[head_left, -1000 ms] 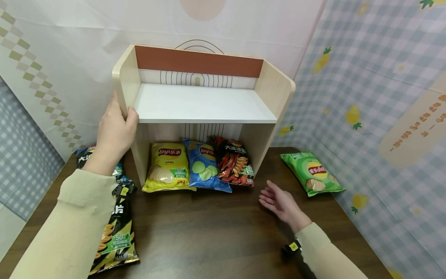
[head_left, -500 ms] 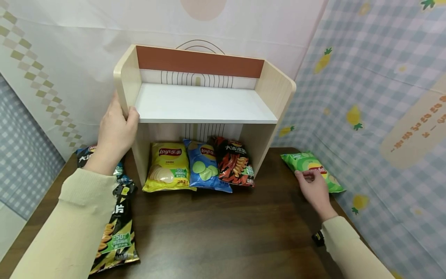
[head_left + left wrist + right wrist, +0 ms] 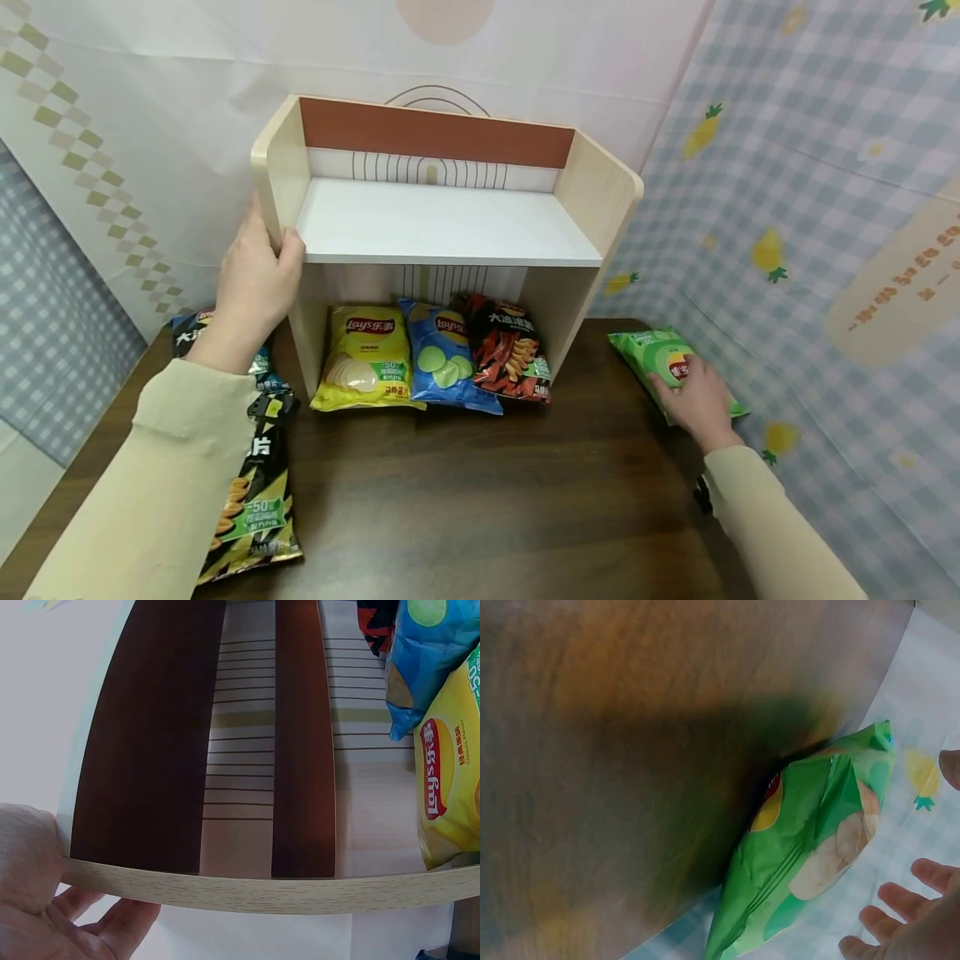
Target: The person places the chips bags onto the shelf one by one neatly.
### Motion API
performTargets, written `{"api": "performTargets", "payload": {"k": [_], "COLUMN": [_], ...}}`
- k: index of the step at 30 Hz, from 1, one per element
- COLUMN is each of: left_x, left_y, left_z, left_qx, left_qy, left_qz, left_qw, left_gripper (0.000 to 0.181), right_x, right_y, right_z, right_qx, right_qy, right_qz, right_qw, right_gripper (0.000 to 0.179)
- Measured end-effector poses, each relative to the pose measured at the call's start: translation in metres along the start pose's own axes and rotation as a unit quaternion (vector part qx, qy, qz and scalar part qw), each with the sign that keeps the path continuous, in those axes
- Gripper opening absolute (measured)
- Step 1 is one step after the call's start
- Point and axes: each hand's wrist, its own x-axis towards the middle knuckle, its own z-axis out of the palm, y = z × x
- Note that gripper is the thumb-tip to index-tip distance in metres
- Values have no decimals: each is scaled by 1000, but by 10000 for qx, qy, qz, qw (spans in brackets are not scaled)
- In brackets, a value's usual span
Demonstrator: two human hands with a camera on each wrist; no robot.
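My left hand [image 3: 258, 279] grips the left side panel of a two-tier wooden shelf [image 3: 450, 221], thumb on the front edge and fingers along the outer side. In the left wrist view, the fingertips [image 3: 127, 922] show beyond the pale panel edge [image 3: 247, 892]. At the right, my right hand [image 3: 697, 404] is over a green bag of chips [image 3: 656, 350] on the table, covering part of it. The right wrist view shows that hand's fingers [image 3: 900, 904] spread and apart from the green bag [image 3: 802, 847].
Yellow [image 3: 367, 358], blue [image 3: 442, 354] and red-black [image 3: 510, 350] chip bags stand in the shelf's lower tier. Left of it lie a black-gold bag [image 3: 258, 508] and a dark blue bag [image 3: 187, 329], partly behind my left arm. Gingham cloth [image 3: 810, 175] borders the brown table [image 3: 480, 500] on the right.
My right hand has moved right, from beside the shelf to over the green bag. My left hand keeps its hold on the shelf. The head view has shifted slightly.
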Motion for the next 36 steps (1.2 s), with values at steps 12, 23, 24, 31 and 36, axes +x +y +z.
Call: {"api": "performTargets", "payload": {"k": [12,23,24,31,36], "left_x": [-1,-1,-1,0,0], "left_y": [0,3,3,-1,-1], "left_z": [-1,1,1,0,0], "left_qx": [29,8,-3,-11,-35], "left_qy": [5,-3,-10,14,-18], "left_qz": [7,2,3,48,56], "left_qw": [10000,10000,10000,10000,10000], "left_gripper": [62,62,61,61,60], "right_x": [19,19,18,9,1], "right_y": [11,23,23,6,-7], "right_z": [2,4,5,12,12], "right_qx": [-322,-405,-399,-610,-631], "right_qy": [-426,-1577,-1606,-1551,-1612], "right_qz": [296,-46,-141,-359,-396], "right_qw": [9981,9866,9861,9854,9841], "right_gripper": [88,92,91,87,85]}}
